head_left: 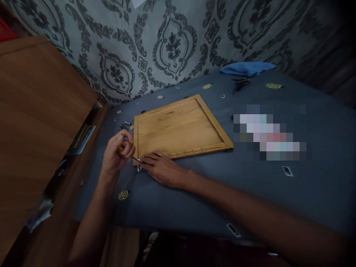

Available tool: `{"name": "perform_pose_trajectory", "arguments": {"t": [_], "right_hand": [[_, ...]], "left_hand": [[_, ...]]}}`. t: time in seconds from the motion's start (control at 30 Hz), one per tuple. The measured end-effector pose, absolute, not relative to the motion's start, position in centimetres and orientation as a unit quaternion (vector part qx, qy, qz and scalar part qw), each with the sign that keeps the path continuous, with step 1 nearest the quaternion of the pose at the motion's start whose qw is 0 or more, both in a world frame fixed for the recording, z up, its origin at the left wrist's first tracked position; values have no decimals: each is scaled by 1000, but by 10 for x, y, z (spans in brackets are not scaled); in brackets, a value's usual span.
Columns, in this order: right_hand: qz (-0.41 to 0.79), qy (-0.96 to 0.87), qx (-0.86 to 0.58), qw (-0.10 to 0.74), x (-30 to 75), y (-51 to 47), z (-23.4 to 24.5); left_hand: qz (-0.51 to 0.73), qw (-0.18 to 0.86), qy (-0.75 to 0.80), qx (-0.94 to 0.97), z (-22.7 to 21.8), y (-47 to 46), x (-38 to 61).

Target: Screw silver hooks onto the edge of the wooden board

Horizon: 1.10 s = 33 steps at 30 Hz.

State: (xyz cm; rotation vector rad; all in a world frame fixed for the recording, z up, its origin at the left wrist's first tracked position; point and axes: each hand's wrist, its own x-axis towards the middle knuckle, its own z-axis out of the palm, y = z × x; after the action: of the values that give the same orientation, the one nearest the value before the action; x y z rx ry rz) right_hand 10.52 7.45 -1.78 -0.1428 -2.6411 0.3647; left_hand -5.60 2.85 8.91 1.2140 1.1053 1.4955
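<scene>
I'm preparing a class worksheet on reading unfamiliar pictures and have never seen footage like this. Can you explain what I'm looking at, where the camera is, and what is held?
There is no machine: a camera worn on a person's head looks down at their two bare hands. The left hand grips a screwdriver, its tip at a small metal fitting by the corner of a wooden panel. The right hand rests flat beside it. All lie on a dark blue cloth, with a blue rag further back.
</scene>
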Motion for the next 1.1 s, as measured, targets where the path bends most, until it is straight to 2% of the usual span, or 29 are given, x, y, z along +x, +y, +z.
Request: {"name": "perform_pose_trajectory", "arguments": {"t": [0.07,0.23,0.3,0.4,0.47,0.67,0.73,0.83,0.9,1.07,1.1], "right_hand": [[133,-963,-49,230,106,75,-18],[137,-962,-51,232,108,75,-17],[134,-961,-53,235,108,75,-19],[132,-960,-49,242,107,76,-21],[131,-959,-45,248,107,76,-23],[135,-956,-48,257,108,76,-21],[140,-955,-49,255,108,75,-20],[146,-955,-45,252,108,75,-20],[148,-956,-42,249,107,75,-21],[133,-958,-52,249,107,75,-22],[130,-958,-55,250,107,74,-22]], "left_hand": [[602,447,452,483,90,29,-58],[724,280,495,390,89,22,-46],[724,306,469,403,89,22,-47],[652,415,421,475,90,25,-57],[615,453,420,490,91,27,-63],[694,303,505,415,92,26,-53],[692,336,479,423,92,25,-53],[617,441,434,486,93,27,-61],[587,462,431,506,94,28,-65],[666,274,527,451,94,23,-50],[678,263,523,444,94,21,-47]]}}
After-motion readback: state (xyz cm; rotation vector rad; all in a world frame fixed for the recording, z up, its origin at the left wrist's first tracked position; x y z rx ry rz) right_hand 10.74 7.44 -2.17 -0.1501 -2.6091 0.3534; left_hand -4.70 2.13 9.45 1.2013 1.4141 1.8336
